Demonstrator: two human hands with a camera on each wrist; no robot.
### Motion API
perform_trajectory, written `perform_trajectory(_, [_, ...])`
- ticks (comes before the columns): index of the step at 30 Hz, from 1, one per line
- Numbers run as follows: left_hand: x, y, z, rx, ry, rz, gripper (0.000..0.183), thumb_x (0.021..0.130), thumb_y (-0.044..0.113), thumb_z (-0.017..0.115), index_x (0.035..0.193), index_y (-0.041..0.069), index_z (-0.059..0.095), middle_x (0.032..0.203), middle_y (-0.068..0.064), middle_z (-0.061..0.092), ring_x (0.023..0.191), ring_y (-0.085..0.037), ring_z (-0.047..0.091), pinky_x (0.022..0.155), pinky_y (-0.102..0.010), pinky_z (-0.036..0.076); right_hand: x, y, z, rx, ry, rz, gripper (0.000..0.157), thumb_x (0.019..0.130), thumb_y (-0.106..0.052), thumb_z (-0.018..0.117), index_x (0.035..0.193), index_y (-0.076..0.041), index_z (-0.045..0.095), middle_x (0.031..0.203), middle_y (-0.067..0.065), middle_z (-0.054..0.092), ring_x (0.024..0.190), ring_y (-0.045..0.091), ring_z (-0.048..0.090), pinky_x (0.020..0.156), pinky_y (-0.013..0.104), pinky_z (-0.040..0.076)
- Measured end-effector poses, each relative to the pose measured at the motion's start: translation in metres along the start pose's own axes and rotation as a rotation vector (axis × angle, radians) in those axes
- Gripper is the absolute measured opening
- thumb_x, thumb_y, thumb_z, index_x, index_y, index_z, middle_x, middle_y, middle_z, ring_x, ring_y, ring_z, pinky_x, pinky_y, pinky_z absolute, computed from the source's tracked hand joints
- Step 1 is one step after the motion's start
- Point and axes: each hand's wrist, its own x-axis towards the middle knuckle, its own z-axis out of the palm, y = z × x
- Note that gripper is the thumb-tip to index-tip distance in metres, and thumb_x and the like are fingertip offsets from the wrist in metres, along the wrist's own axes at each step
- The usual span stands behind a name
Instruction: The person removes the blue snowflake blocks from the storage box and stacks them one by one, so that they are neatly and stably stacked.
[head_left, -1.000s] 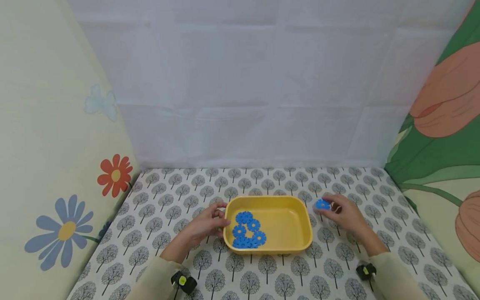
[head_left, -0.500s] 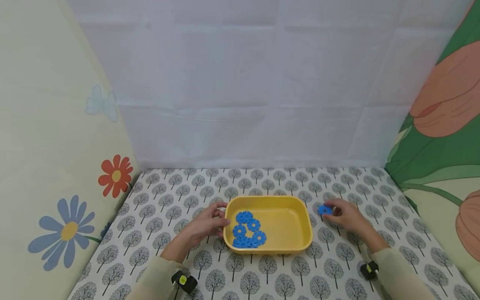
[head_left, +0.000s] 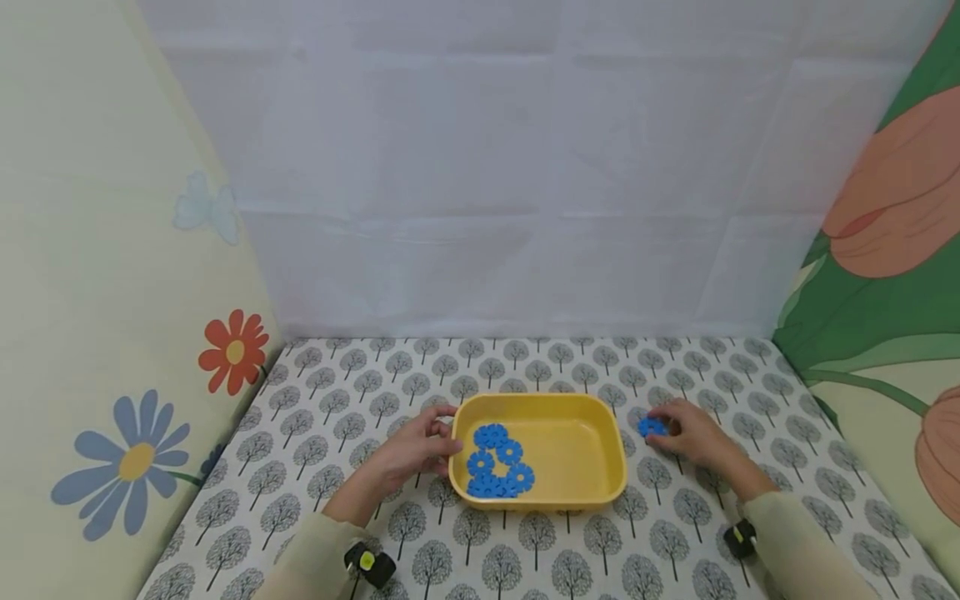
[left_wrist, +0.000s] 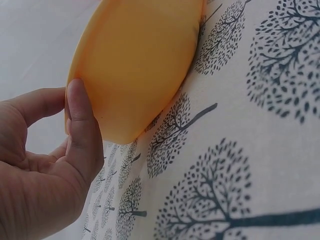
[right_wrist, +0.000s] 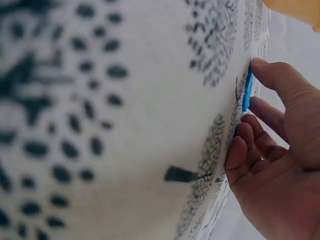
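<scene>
A yellow tray (head_left: 573, 502) stands on the tree-print cloth, with several blue flower-shaped plastic discs (head_left: 495, 462) overlapping in its left half. My left hand (head_left: 408, 454) grips the tray's left rim between thumb and fingers; the left wrist view shows this hand (left_wrist: 55, 150) pinching the yellow wall (left_wrist: 140, 60). To the right of the tray, my right hand (head_left: 693, 433) pinches one blue flower-shaped disc (head_left: 651, 427) at its edge. From the right wrist, that disc (right_wrist: 247, 91) lies flat, close on the cloth, between thumb and index finger, with the other fingers (right_wrist: 236, 152) curled near the cloth.
The tree-print cloth (head_left: 360, 379) covers the table up to a white sheet (head_left: 495, 167) at the back. Flower-painted panels stand at the left (head_left: 112, 275) and right (head_left: 877, 317). Each wrist carries a small black camera.
My right hand has lowered the blue flower-shaped disc toward the cloth and slightly nearer to me. The left hand and the tray have stayed in place.
</scene>
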Motion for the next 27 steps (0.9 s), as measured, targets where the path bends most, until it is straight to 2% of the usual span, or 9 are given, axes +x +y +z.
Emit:
perform_trajectory(4, [0.000, 0.000, 0.000, 0.003, 0.001, -0.002, 0.064, 0.092, 0.006, 0.070, 0.148, 0.004, 0.038, 0.097, -0.009, 0.052, 0.077, -0.019, 0.062, 0.065, -0.030, 0.059, 0.002, -0.001, -0.001, -0.014, -0.007, 0.019, 0.043, 0.087, -0.022, 0.080, 0.121, 0.002, 0.067, 0.103, 0.011, 0.059, 0.084, 0.020, 0.054, 0.070, 0.035, 0.051])
perform_trajectory(8, [0.000, 0.001, 0.001, 0.006, 0.002, -0.007, 0.064, 0.092, 0.006, 0.070, 0.148, 0.004, 0.038, 0.098, -0.009, 0.053, 0.077, -0.019, 0.062, 0.065, -0.030, 0.059, 0.002, -0.007, -0.005, -0.002, 0.020, -0.009, 0.044, 0.089, -0.022, 0.078, 0.124, 0.002, 0.066, 0.106, 0.013, 0.062, 0.085, 0.019, 0.056, 0.068, 0.033, 0.051])
perform_trajectory(14, [-0.001, 0.001, 0.001, 0.009, 0.002, -0.007, 0.064, 0.092, 0.006, 0.070, 0.148, 0.004, 0.038, 0.097, -0.009, 0.051, 0.076, -0.019, 0.061, 0.065, -0.030, 0.058, 0.004, -0.031, -0.011, 0.026, 0.083, -0.124, 0.042, 0.091, -0.018, 0.076, 0.125, 0.003, 0.065, 0.106, 0.014, 0.065, 0.081, 0.015, 0.059, 0.061, 0.025, 0.051])
perform_trajectory(18, [0.000, 0.001, 0.002, 0.007, 0.006, -0.008, 0.064, 0.092, 0.006, 0.070, 0.148, 0.004, 0.038, 0.097, -0.009, 0.052, 0.076, -0.019, 0.062, 0.064, -0.029, 0.058, 0.005, -0.049, -0.011, 0.055, 0.099, -0.200, 0.039, 0.091, -0.014, 0.076, 0.124, 0.004, 0.066, 0.103, 0.015, 0.065, 0.080, 0.014, 0.059, 0.061, 0.024, 0.052])
perform_trajectory(27, [0.000, 0.001, 0.001, 0.006, 0.005, -0.009, 0.065, 0.091, 0.006, 0.071, 0.148, 0.004, 0.039, 0.097, -0.009, 0.052, 0.076, -0.019, 0.062, 0.065, -0.030, 0.059, 0.013, -0.080, -0.004, 0.124, 0.113, -0.297, 0.037, 0.089, -0.012, 0.077, 0.122, 0.004, 0.067, 0.098, 0.012, 0.065, 0.076, 0.009, 0.058, 0.061, 0.022, 0.053])
